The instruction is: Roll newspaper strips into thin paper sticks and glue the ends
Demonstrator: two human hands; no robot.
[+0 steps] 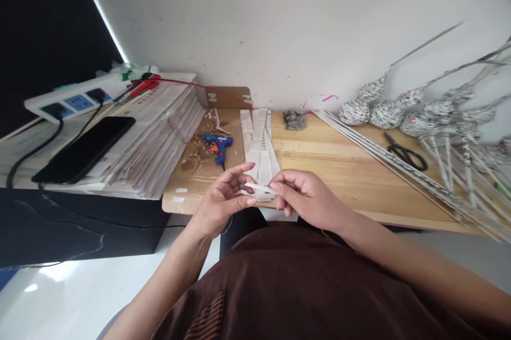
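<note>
My right hand [305, 193] pinches one end of a short, narrow white paper strip [259, 187] between thumb and fingers. The strip's other end reaches in front of the fingers of my left hand [227, 193]. That hand's thumb and fingers are apart; whether they touch the strip, I cannot tell. Just beyond both hands, several flat newspaper strips [261, 143] lie overlapping on the table. Left of them, a blue glue gun [221, 151] rests on cardboard [178, 191] among small scraps.
At left stands a newspaper stack [159, 138] bearing a phone [85, 146] and a power strip [80, 98]. Scissors [405, 152], long paper sticks [383, 159] and gourd-shaped woven paper pieces [387, 114] occupy the right. A grey crumpled cloth [294, 119] sits near the wall.
</note>
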